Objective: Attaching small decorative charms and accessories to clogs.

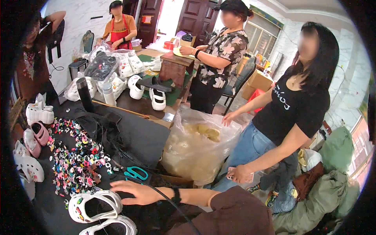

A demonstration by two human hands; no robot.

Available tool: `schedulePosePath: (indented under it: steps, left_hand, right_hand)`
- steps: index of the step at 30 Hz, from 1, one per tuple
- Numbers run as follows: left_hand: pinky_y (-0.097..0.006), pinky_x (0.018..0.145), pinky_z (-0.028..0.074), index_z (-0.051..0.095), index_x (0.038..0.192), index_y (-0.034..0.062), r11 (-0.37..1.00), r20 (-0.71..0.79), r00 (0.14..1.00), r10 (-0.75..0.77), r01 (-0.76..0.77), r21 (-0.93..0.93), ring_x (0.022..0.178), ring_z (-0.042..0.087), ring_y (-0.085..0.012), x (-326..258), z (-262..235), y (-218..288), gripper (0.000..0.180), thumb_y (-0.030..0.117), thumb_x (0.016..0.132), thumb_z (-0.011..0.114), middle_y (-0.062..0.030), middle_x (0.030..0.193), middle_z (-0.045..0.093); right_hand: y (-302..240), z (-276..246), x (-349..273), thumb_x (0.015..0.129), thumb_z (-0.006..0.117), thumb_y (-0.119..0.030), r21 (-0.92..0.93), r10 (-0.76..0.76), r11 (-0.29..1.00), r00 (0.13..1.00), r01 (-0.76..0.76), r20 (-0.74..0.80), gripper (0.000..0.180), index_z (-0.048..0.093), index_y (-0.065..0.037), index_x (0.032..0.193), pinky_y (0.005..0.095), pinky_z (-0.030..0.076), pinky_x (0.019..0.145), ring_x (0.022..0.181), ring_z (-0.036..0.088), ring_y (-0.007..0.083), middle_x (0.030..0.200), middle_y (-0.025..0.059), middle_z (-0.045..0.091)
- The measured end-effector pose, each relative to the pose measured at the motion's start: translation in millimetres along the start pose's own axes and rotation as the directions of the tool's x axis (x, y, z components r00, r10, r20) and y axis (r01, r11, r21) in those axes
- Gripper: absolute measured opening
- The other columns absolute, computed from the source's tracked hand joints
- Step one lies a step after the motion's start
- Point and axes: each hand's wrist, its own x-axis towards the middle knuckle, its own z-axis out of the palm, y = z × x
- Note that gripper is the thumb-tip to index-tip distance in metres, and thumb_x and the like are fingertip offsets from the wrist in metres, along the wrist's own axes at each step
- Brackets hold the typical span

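Observation:
My right hand point(135, 192) reaches leftward over the black-covered table point(145, 137), palm down with fingers spread and nothing in it. A black band sits on its wrist and a thin black cable crosses the forearm. Its fingertips hover at the upper edge of a white clog point(96, 203); a second white clog point(113, 225) lies just below. Teal-handled scissors point(136, 172) lie a little beyond the hand. A spread of several small colourful shoe charms point(78, 156) covers the table to the left. My left hand is out of view.
Pink clogs point(37, 135) and more white clogs point(29, 166) line the left edge. A black bottle point(84, 94) stands behind. A large clear plastic bag point(196, 145) sits right of the table. A person in a black top point(290, 109) stands close by; other people work behind.

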Motion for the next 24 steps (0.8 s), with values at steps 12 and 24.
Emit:
schedulePosePath:
  steps: [12, 24]
  left_hand:
    - [-0.043, 0.095, 0.037, 0.024, 0.134, -0.0058, 0.912, 0.089, 0.994, -0.059, 0.09, -0.4, 0.123, 0.034, -0.0358, 14, 3, 28, 0.081, 0.033, 0.08, 0.069, -0.0293, 0.136, 0.026]
    - [-0.034, 0.109, 0.015, 0.034, 0.137, -0.0003, 0.922, 0.187, 0.982, -0.028, 0.097, -0.374, 0.137, 0.019, -0.0225, 51, -22, -7, 0.074, -0.003, 0.064, 0.047, -0.0141, 0.148, 0.021]
  right_hand:
    - [17, 67, 59, 0.081, 0.064, -0.034, 0.404, 0.214, 0.868, 0.951, -0.289, 0.222, 0.061, 0.041, -0.002, 0.127, 0.0364, 0.033, 0.096, 0.111, 0.045, 0.03, 0.118, 0.0179, 0.046]
    - [-9, 76, -4, 0.077, 0.052, -0.011, 0.508, 0.256, 0.798, 0.945, -0.324, 0.201, 0.068, 0.024, 0.001, 0.138, 0.0373, 0.022, 0.106, 0.124, 0.03, 0.032, 0.131, 0.0177, 0.029]
